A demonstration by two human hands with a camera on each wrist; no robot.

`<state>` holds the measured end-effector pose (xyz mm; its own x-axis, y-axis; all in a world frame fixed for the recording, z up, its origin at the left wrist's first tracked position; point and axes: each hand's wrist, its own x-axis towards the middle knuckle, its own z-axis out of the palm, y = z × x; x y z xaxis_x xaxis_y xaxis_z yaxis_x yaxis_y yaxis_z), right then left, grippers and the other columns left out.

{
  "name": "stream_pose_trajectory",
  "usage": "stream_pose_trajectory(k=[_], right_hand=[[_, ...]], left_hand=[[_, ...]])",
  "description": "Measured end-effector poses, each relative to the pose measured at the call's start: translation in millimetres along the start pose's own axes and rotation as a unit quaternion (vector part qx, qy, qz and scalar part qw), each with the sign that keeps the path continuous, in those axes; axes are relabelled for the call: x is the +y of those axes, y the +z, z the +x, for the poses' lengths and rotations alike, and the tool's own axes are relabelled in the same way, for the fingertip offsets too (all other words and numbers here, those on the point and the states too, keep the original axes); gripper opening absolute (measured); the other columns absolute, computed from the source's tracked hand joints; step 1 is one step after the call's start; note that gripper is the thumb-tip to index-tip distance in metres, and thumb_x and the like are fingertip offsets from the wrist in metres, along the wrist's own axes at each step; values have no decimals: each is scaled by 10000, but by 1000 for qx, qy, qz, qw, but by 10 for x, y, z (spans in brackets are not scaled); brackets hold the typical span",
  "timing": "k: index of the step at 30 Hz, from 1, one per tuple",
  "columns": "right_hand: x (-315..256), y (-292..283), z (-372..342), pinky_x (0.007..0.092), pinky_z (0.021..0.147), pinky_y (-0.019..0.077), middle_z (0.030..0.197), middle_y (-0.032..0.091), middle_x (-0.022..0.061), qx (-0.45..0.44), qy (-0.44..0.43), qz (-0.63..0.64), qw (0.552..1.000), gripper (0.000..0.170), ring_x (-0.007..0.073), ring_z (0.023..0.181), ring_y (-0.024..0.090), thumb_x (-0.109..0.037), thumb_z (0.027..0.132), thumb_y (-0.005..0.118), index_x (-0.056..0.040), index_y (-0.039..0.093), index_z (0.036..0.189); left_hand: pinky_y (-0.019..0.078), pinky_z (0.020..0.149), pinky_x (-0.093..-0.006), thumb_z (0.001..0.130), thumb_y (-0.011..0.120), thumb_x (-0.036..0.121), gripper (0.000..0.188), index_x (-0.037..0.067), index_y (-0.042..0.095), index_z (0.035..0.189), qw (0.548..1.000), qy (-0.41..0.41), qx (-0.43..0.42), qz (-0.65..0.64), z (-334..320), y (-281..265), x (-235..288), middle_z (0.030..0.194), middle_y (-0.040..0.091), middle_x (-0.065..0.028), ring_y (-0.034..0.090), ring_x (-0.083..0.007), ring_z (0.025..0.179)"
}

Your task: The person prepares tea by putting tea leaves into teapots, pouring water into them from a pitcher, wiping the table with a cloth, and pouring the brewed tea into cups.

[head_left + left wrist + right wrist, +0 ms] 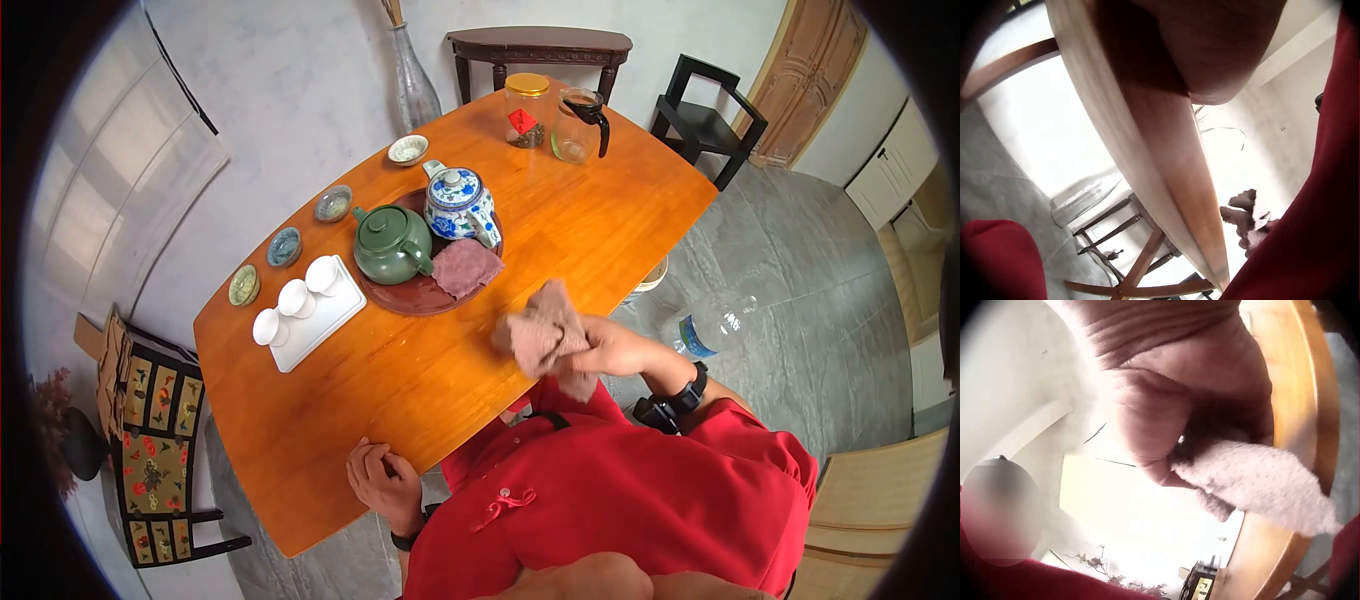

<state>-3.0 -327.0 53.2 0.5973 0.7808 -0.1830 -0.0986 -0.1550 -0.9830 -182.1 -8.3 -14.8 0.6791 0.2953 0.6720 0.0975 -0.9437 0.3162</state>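
Note:
My right hand [615,347] grips a crumpled dusty-pink cloth [545,335] above the near right edge of the table. Seen from the right wrist, the thumb and fingers pinch the cloth [1260,481], and part of it hangs out below. My left hand [386,482] rests on the near edge of the table, fingers loosely bent, holding nothing. Farther in, a round brown tray [405,297] carries a green teapot [392,243], a blue-and-white porcelain teapot [459,205] and a second folded pink cloth [466,268].
Left of the tray, several white cups [296,298] stand on a white rectangular tray [330,335]. Several small bowls [285,246] line the far left edge. A gold-lidded jar [526,110] and a glass pitcher [575,130] stand at the back of the wooden table [420,390]. A plastic bottle [715,325] lies on the floor.

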Motion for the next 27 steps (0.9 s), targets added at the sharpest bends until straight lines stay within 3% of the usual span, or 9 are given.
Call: stream_pose_trajectory(k=[2,3,5,6,10,13,15,24,27], right_hand=[[-212,20,37,376,963,445,1201,564,157,133,-13,-153,979,567,287,1113,552,-152,793,658,-29,473,1315],[-199,43,83,376,963,445,1201,564,157,132,-14,-154,979,567,287,1113,552,-152,793,658,-29,473,1315],[-80,109,183,445,1033,392,1277,501,212,246,-172,-403,865,624,386,1207,470,-155,745,678,-37,469,1321],[2,112,242,496,1076,340,1362,450,219,191,-151,-375,894,622,423,1282,396,-206,755,724,-51,490,1310],[128,222,407,493,1098,310,1424,456,98,59,-256,-501,824,479,351,1351,368,-331,824,711,-100,602,1228],[387,-10,579,473,1098,315,1399,497,48,28,-285,-483,827,383,327,1335,394,-305,854,677,-135,638,1195],[392,-192,589,464,1096,319,1377,524,39,51,-273,-472,837,347,323,1324,411,-278,863,664,-149,648,1185],[442,-1456,551,479,1072,348,1368,513,163,243,-197,-579,753,383,375,1264,460,-177,882,632,-86,596,1252],[511,-1970,503,458,1084,341,1388,501,145,287,-156,-608,724,384,378,1259,458,-203,892,618,-119,594,1267]], left_hand=[[474,801,-446,755,559,-64,129,25,563,849,1000,-1,1,0,-11,10,-12,909,593,-163,602,-363,903],[474,801,-446,755,559,-64,129,25,563,849,1000,-2,3,1,-8,12,-12,909,593,-163,602,-363,903],[473,805,-447,755,552,-64,129,22,564,850,1000,-1,5,-1,-5,16,-7,909,593,-164,601,-365,906],[473,805,-447,755,552,-64,129,22,564,850,1000,-1,5,0,-10,19,-5,909,593,-164,601,-365,906],[470,815,-447,754,544,-59,121,21,565,844,1000,-13,-6,4,-2,18,3,905,593,-166,598,-368,912],[476,808,-439,757,540,-46,113,26,573,837,1000,-9,-9,15,3,23,-5,895,593,-140,608,-347,919],[483,798,-430,761,536,-35,107,33,580,832,1000,-8,-8,26,1,34,-12,887,593,-114,618,-326,924],[466,826,-441,745,531,-74,120,8,577,819,999,-30,-18,22,12,57,29,914,613,-167,596,-361,931],[466,823,-439,749,530,-77,121,9,580,818,999,-39,-19,24,6,72,17,919,619,-168,597,-356,929]])
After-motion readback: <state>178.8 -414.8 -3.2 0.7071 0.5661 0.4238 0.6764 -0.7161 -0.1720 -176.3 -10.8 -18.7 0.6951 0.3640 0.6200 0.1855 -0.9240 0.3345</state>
